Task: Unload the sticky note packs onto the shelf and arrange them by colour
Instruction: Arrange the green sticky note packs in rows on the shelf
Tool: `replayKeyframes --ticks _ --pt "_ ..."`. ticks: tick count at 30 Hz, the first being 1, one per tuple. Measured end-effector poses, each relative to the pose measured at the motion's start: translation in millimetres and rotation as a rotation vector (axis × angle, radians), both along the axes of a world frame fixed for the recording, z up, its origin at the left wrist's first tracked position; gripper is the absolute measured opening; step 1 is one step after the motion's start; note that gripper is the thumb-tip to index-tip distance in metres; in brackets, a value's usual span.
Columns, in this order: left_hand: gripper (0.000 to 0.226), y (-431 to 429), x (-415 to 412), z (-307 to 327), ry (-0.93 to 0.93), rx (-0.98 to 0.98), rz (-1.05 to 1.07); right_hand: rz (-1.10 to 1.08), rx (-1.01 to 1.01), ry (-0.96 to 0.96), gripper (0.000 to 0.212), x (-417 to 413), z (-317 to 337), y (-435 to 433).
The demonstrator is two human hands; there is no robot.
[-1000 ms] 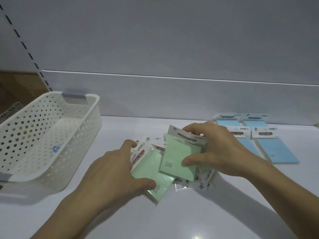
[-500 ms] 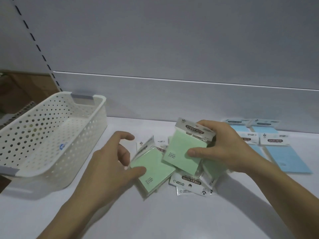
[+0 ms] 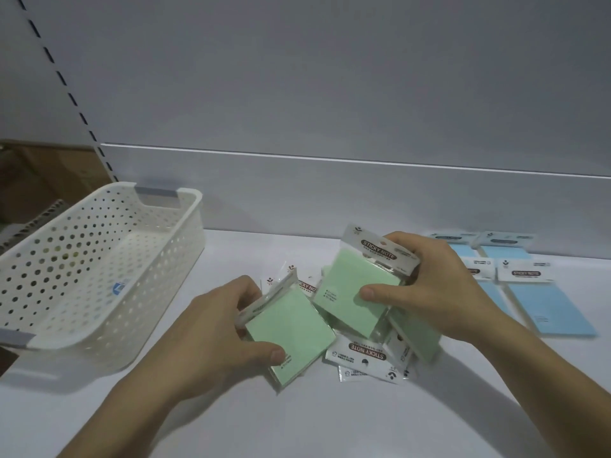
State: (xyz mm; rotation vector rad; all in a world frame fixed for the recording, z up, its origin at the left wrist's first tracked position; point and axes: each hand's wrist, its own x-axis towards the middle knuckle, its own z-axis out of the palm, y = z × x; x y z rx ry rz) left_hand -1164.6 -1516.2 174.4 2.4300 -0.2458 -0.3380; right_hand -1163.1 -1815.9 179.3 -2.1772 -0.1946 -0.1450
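Several green sticky note packs lie in a loose pile (image 3: 363, 353) on the white shelf (image 3: 297, 418). My left hand (image 3: 215, 328) grips one green pack (image 3: 291, 328) by its edges, thumb on the near corner. My right hand (image 3: 436, 285) holds another green pack (image 3: 350, 292) tilted up above the pile, thumb on its face, fingers behind its header card. More green packs sit under that hand. Several blue packs (image 3: 542, 305) lie in rows at the right, by the back wall.
A white perforated basket (image 3: 99, 269) stands at the left of the shelf, with nothing visible inside. The grey back panel (image 3: 330, 193) rises behind everything. Cardboard boxes (image 3: 39, 180) show past the slotted upright at far left.
My left hand has closed on a green pack that it was only reaching for. My right hand has kept its pack raised, a little higher and more tilted.
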Motion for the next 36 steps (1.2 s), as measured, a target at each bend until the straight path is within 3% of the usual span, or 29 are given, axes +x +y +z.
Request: replayKeyframes --ticks 4,7,10,13,17,19,22,26,29,33,36 --pt "0.046 9 2 -1 0.025 -0.088 -0.054 0.014 0.181 0.014 0.039 2 6 -1" --pt "0.03 19 12 -1 -0.082 -0.216 0.01 0.009 0.293 0.03 0.044 8 15 -1" --pt "0.021 18 28 3 -0.192 -0.42 0.117 -0.03 0.336 0.064 0.036 25 22 1" --pt "0.019 6 63 5 -0.245 -0.557 0.235 -0.074 0.278 0.136 0.029 59 24 12" --pt "0.019 -11 108 -15 -0.245 -0.529 0.329 -0.107 0.159 0.175 0.027 96 17 40" --pt "0.022 -17 118 -29 -0.196 -0.585 0.376 -0.147 -0.003 0.156 0.013 110 8 50" --pt "0.017 -17 127 -47 -0.318 -0.469 0.441 -0.224 -0.332 0.033 0.011 118 -4 57" --pt "0.038 -13 126 -55 -0.348 -0.421 0.462 -0.232 -0.407 -0.017 0.025 118 -12 60" --pt "0.055 -10 120 -59 -0.355 -0.318 0.362 -0.234 -0.532 -0.056 0.027 113 -15 58" --pt "0.03 -8 112 -59 -0.438 -0.154 0.194 -0.253 -0.733 -0.174 0.039 101 -13 62" --pt "0.02 -8 107 -57 -0.447 -0.054 0.053 -0.257 -0.768 -0.287 0.031 94 -4 67"
